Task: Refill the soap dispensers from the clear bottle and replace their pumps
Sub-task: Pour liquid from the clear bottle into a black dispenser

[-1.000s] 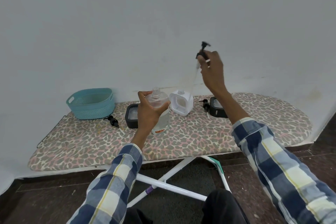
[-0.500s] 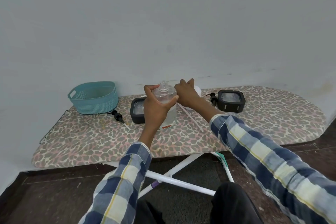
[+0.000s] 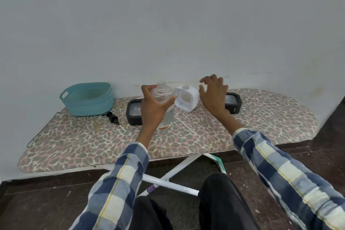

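We have the clear bottle (image 3: 164, 99) standing upright on the ironing board (image 3: 74, 145), its threaded neck bare, and our left hand (image 3: 152, 110) wraps fingers and thumb round its shoulder. Our right hand (image 3: 212, 97) hovers at three o'clock of the white dispenser (image 3: 186, 98), fingers spread wide, holding nothing and not touching it as far as we can tell.

Where do we stand? The white dispenser, just at two o'clock of the bottle, shows an uncapped neck, so it looks ready for pouring. No pouring is under way. One dark dispenser (image 3: 133, 113) sits at nine o'clock of the bottle, partly behind our hand; another dark dispenser (image 3: 233, 101) lies at three o'clock of our right hand. A black pump (image 3: 112, 117) lies loose on the board near the teal basket (image 3: 86, 99).

So we judge it early: pumps out, refilling and refitting all ahead. Fill levels we cannot tell.
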The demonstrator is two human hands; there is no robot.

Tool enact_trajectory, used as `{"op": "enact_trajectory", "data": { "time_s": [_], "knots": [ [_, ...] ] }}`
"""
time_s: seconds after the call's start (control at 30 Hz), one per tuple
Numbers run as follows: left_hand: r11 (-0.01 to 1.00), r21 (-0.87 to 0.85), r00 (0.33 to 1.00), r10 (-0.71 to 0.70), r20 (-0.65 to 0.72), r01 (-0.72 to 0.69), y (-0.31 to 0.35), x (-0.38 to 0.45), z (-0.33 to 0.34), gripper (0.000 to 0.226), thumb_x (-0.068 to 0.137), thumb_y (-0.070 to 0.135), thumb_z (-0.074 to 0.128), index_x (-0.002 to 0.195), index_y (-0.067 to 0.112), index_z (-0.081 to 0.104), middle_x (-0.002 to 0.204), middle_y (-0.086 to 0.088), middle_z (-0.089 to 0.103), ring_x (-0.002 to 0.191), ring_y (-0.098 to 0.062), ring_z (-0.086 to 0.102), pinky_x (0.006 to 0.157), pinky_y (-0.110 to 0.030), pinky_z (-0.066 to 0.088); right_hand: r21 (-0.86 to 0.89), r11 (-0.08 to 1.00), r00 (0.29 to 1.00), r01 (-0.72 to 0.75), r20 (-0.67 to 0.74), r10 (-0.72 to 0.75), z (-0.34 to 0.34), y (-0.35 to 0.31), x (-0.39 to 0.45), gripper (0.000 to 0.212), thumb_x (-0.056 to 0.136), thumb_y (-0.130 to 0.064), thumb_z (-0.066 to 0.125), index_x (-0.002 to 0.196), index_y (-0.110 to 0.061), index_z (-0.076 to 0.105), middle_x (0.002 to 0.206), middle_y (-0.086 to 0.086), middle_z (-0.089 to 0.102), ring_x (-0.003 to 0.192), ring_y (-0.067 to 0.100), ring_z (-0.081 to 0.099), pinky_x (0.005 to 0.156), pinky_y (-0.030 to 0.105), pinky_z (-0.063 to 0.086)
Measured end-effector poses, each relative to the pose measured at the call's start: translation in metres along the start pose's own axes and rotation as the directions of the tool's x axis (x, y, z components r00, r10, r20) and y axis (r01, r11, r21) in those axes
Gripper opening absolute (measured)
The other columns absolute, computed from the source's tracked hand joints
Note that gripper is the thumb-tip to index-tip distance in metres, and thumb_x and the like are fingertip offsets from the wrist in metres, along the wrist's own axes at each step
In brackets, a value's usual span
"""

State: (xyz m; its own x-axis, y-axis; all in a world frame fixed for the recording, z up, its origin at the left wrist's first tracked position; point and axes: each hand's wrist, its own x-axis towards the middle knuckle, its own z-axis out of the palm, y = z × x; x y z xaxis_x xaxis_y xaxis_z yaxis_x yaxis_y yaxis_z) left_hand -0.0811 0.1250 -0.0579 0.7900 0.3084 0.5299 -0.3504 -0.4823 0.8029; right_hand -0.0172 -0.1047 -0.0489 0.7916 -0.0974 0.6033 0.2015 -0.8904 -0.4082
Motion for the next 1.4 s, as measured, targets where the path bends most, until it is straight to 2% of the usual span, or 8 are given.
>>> {"op": "enact_trajectory", "data": {
  "time_s": [0.13,0.3,0.43,0.63,0.8,0.93,1.1,1.4],
  "knots": [
    [0.999,0.031,1.0,-0.01,-0.029,0.011,0.002,-0.002,0.004,0.081,0.075,0.056,0.094,0.126,0.031,0.038,0.129,0.001,0.067,0.104,-0.019,0.071,0.081,-0.039,0.062,-0.154,0.944,0.943,-0.29,0.124,0.31,-0.017,0.043,-0.017,0.066,0.097,-0.059,0.064,0.144,-0.014,0.052,0.152,0.019,0.042,0.143,0.045,0.037,0.114,0.06,0.033],
    [0.999,-0.027,0.994,-0.033,-0.103,0.03,0.014,-0.008,0.01,0.082,0.074,0.059,0.094,0.127,0.025,0.041,0.121,0.002,0.066,0.107,-0.024,0.071,0.083,-0.036,0.06,-0.21,0.899,0.838,-0.384,0.33,0.435,-0.026,0.075,-0.035,0.1,0.093,-0.066,0.069,0.161,-0.006,0.028,0.166,0.028,0.024,0.155,0.052,0.022,0.124,0.067,0.023],
    [0.997,-0.074,0.999,0.027,-0.042,-0.03,0.037,-0.008,0.022,0.083,0.073,0.063,0.094,0.127,0.027,0.042,0.118,0.007,0.069,0.099,-0.012,0.071,0.076,-0.015,0.054,-0.13,0.901,0.842,-0.415,0.321,0.434,-0.026,0.082,-0.042,0.094,0.094,-0.055,0.074,0.158,-0.004,0.028,0.161,0.031,0.028,0.15,0.053,0.029,0.124,0.062,0.027],
    [0.991,-0.133,0.996,0.035,0.08,-0.024,0.06,-0.014,0.065,0.08,0.077,0.051,0.096,0.131,0.023,0.044,0.12,0.002,0.072,0.104,-0.018,0.075,0.086,-0.036,0.062,-0.018,0.893,0.858,-0.449,0.269,0.437,-0.031,0.089,-0.047,0.084,0.087,-0.054,0.082,0.143,-0.007,0.04,0.144,0.024,0.045,0.135,0.047,0.048,0.113,0.056,0.042],
    [0.992,-0.124,0.987,0.042,0.157,-0.022,0.061,-0.02,0.091,0.077,0.077,0.05,0.097,0.128,0.028,0.044,0.113,0.011,0.069,0.099,0.001,0.07,0.075,-0.013,0.054,0.078,0.911,0.904,-0.405,0.187,0.385,-0.035,0.1,-0.058,0.073,0.085,-0.05,0.085,0.132,-0.008,0.048,0.133,0.016,0.05,0.12,0.039,0.055,0.101,0.053,0.051],
    [0.991,-0.134,0.985,0.04,0.168,-0.017,0.057,-0.02,0.096,0.078,0.075,0.053,0.097,0.127,0.031,0.044,0.115,0.011,0.07,0.099,0.0,0.072,0.073,-0.006,0.051,0.251,0.887,0.922,-0.387,0.091,0.377,-0.036,0.107,-0.065,0.061,0.082,-0.048,0.088,0.116,-0.013,0.053,0.119,0.008,0.046,0.098,0.029,0.058,0.08,0.04,0.054],
    [0.993,-0.114,0.975,0.04,0.219,-0.015,0.059,-0.016,0.101,0.078,0.076,0.053,0.097,0.128,0.028,0.045,0.118,0.005,0.07,0.099,0.004,0.071,0.075,-0.007,0.05,0.524,0.816,0.937,-0.244,-0.089,0.338,-0.036,0.101,-0.069,0.051,0.081,-0.04,0.091,0.106,-0.017,0.052,0.115,0.002,0.046,0.093,0.009,0.049,0.088,0.034,0.053],
    [0.988,-0.149,0.969,0.075,0.235,-0.041,0.065,-0.016,0.096,0.059,0.1,0.053,0.072,0.14,0.025,0.041,0.14,0.003,0.058,0.121,-0.02,0.065,0.103,-0.041,0.055,0.636,0.771,0.93,0.035,-0.303,0.207,-0.056,0.056,-0.077,0.054,0.083,-0.039,0.09,0.113,-0.022,0.048,0.118,-0.005,0.043,0.108,0.018,0.054,0.088,0.043,0.061]
  ]
}}
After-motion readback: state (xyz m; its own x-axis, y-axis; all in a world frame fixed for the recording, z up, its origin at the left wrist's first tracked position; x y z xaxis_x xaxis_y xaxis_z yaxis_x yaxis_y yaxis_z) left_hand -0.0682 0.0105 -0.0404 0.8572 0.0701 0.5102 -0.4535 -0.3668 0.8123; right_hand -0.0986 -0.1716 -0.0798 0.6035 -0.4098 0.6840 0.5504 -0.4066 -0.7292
